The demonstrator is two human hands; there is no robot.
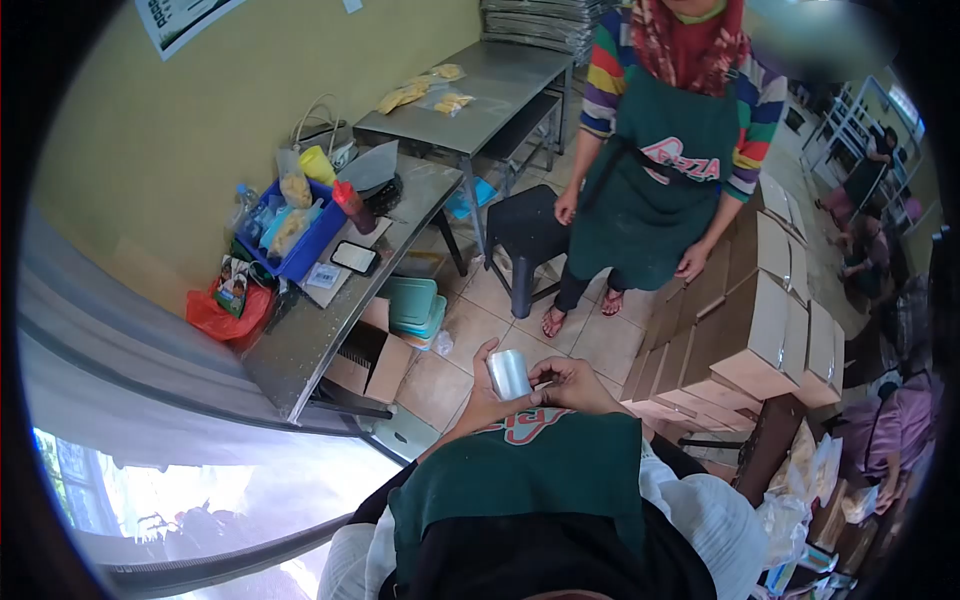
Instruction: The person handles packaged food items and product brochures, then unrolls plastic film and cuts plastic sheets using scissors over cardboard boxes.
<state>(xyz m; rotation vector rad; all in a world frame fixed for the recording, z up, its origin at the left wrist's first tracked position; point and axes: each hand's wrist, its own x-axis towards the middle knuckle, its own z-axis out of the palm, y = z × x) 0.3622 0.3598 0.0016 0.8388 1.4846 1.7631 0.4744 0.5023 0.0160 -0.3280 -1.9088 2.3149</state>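
In front of my green apron, my left hand (482,400) is wrapped around a shiny, silvery-clear roll of tape (510,374). The roll stands tilted, with its smooth side facing up. My right hand (570,382) is at the roll's right edge, its thumb and fingers pinched together. What lies between those right fingertips is too small to make out. Both hands are close together, at waist height above the tiled floor.
A person in a green apron (655,190) stands ahead, beside a dark stool (525,225). Stacked cartons (750,320) line the right. On the left, a metal table (300,365) bears a blue basket (305,255), a red bottle (352,205) and a phone (355,258).
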